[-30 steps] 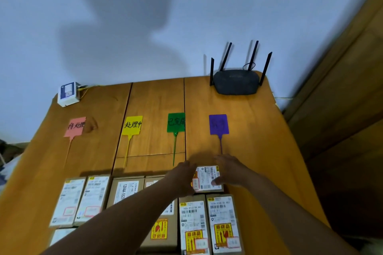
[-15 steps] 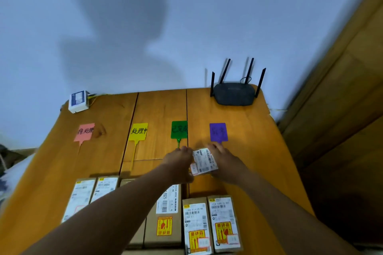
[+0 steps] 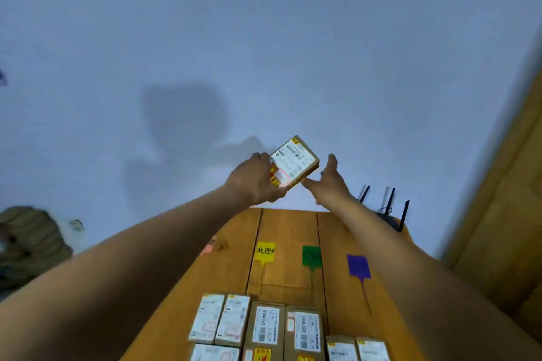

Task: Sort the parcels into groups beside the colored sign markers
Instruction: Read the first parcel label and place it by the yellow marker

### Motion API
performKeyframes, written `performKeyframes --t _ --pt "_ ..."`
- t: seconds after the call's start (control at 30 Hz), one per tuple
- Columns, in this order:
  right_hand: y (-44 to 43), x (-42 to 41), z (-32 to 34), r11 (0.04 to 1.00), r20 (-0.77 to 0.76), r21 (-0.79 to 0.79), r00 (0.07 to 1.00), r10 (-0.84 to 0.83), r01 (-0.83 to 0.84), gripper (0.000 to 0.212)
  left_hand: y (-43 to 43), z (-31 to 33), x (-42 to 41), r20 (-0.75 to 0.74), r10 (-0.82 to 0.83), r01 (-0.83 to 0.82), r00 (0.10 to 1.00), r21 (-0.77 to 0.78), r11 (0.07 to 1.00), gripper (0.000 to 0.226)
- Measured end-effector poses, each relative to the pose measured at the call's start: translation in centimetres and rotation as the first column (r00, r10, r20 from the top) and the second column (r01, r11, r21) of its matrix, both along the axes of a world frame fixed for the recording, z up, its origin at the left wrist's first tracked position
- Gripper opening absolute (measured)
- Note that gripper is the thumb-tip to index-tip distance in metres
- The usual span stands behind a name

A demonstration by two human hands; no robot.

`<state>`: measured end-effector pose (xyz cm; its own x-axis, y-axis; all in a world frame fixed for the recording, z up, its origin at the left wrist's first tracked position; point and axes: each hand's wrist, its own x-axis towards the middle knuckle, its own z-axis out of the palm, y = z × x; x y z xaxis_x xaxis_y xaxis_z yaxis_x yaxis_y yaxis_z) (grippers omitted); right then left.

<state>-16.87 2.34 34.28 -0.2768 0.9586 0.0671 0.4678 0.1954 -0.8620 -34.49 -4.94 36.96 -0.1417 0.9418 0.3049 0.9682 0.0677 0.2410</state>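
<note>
**Head view**

- **Parcel** (image 3: 294, 165): small brown carton with a white shipping label facing the camera and yellow and pink stickers at its lower end. It is held tilted in the air above the far end of the table (image 3: 228, 272), seen against the wall and well apart from every marker.
- **Left hand** (image 3: 255, 182): fingers curled round the parcel's lower left end, carrying it.
- **Right hand** (image 3: 330, 184): fingers straight and relaxed, holding nothing. The palm is just beside the parcel's right edge; contact cannot be told.
- **Markers**, flat on the table from left to right:
  - pink marker (image 3: 208, 247), mostly hidden by the left forearm
  - yellow marker (image 3: 265, 250)
  - green marker (image 3: 311, 255)
  - purple marker (image 3: 358, 265)
- **Remaining parcels** (image 3: 265, 325): rows at the near edge, labels up and packed side by side. None lies beside a marker.
- **Router** (image 3: 387, 214): far right corner of the table, antennas upright.

**Risks, as judged**

- Only one hand grips the carton, and by one end, so it could pivot out of the fingers. A drop would land on the light markers and shift them, or scatter the rows.
- The green and purple markers sit near each other, so a parcel set down between them would leave its group unclear.
- A misread sticker would send the parcel to the wrong colour.
</note>
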Motion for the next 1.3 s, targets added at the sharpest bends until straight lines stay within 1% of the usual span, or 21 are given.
performKeyframes --t 0.07,0.13,0.23,0.3,0.43,0.6,0.67,0.73,0.8,0.9,1.07,1.3 --pt "-3.1 -2.6 3.8 0.998 -0.135 -0.037 0.990 0.037 -0.042 0.090 -3.1 3.5 -2.1 0.036 0.011 -0.015 0.999 0.104 0.994 0.083" --pt "-6.1 -5.2 6.9 0.994 -0.236 -0.016 0.967 0.098 -0.105 0.080 -5.7 6.3 -4.0 0.079 0.012 -0.027 0.997 0.191 0.981 0.085" --pt "-10.1 -8.1 10.6 0.982 -0.357 0.021 0.916 0.182 -0.187 0.073 -8.7 8.9 -6.0 0.148 -0.016 -0.030 0.989 0.304 0.952 0.082" --pt "-11.9 -9.5 12.2 0.979 -0.403 0.046 0.894 0.198 -0.196 0.069 -10.6 10.0 -7.1 0.203 -0.041 -0.038 0.978 0.371 0.928 0.079" --pt "-14.3 -11.1 14.0 0.985 -0.457 0.102 0.873 0.171 -0.140 0.060 -13.2 11.1 -8.1 0.282 -0.132 -0.017 0.950 0.472 0.881 0.075" --pt "-16.3 -12.2 14.6 0.989 -0.524 0.103 0.840 0.142 -0.102 0.053 -14.9 11.7 -8.6 0.370 -0.219 -0.004 0.903 0.516 0.857 0.067" --pt "-16.6 -12.4 14.7 0.991 -0.551 0.108 0.825 0.130 -0.084 0.052 -15.4 12.0 -8.5 0.421 -0.257 -0.002 0.870 0.524 0.852 0.064" --pt "-17.0 -12.6 14.9 0.990 -0.566 0.128 0.814 0.128 -0.066 0.050 -15.8 12.3 -8.6 0.518 -0.296 -0.021 0.803 0.520 0.854 0.059" --pt "-17.5 -12.6 15.1 0.986 -0.568 0.157 0.812 0.136 -0.055 0.048 -15.8 12.4 -8.9 0.624 -0.337 -0.041 0.705 0.510 0.859 0.052" --pt "-18.4 -12.1 15.3 0.983 -0.593 0.179 0.792 0.144 -0.045 0.044 -15.8 12.5 -9.0 0.726 -0.379 -0.062 0.574 0.499 0.864 0.045" --pt "-20.3 -10.5 15.1 0.984 -0.686 0.158 0.708 0.168 -0.081 0.042 -16.8 11.5 -7.6 0.804 -0.448 -0.089 0.390 0.517 0.851 0.043" --pt "-23.0 -8.9 11.4 0.975 -0.672 0.161 0.706 0.223 -0.155 0.042 -20.8 7.4 -5.9 0.847 -0.472 -0.211 0.242 0.521 0.827 0.038"
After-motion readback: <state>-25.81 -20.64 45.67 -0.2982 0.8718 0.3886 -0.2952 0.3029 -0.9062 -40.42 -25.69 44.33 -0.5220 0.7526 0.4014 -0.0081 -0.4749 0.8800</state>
